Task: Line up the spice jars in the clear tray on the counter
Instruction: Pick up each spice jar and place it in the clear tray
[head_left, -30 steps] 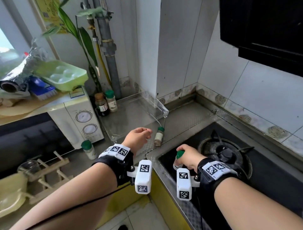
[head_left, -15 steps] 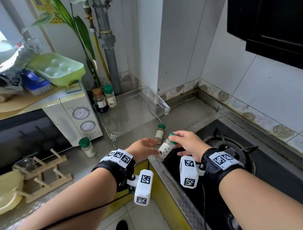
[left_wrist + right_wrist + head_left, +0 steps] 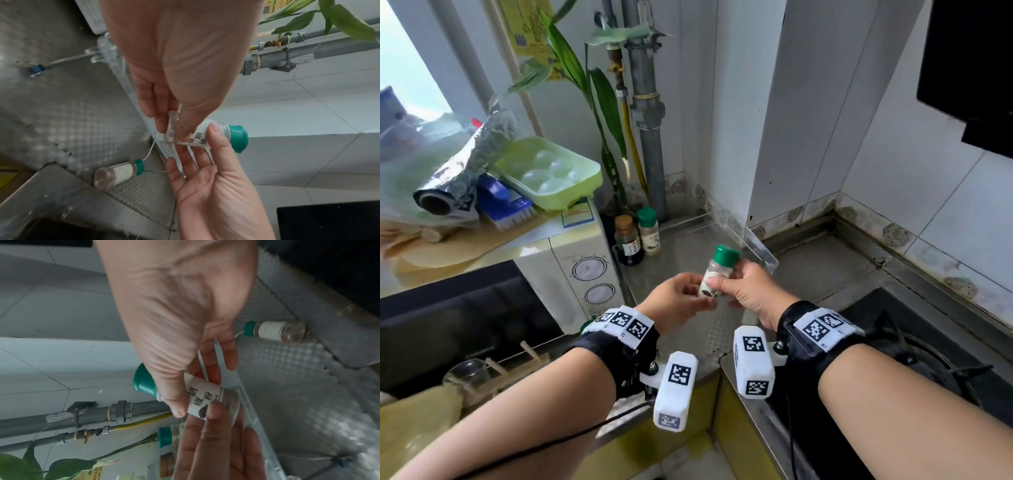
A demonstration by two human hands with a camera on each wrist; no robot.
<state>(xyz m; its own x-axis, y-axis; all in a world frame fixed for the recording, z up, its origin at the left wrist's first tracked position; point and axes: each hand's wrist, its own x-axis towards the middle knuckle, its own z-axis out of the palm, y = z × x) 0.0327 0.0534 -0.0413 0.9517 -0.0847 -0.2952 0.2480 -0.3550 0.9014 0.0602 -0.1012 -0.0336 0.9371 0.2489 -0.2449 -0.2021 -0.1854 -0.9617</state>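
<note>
Green-capped glass spice jar point(image 3: 717, 274), earlier low by the stove, now lifted above clear plastic tray point(image 3: 760, 245); pinched by right hand point(image 3: 748, 291); base pinched by left hand point(image 3: 676, 301); handover judged underway.

green-capped jar point(image 3: 717, 274), white label, black-and-white wrist markers point(image 3: 627, 323)

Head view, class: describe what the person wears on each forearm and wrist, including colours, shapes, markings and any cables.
Both forearms are bare, no sleeves. Each wrist has a black cuff topped by a white band printed with square black-and-white codes. A white rounded camera block with the same codes hangs from each cuff on a small bracket. A thin black cable runs along the left forearm.
</note>
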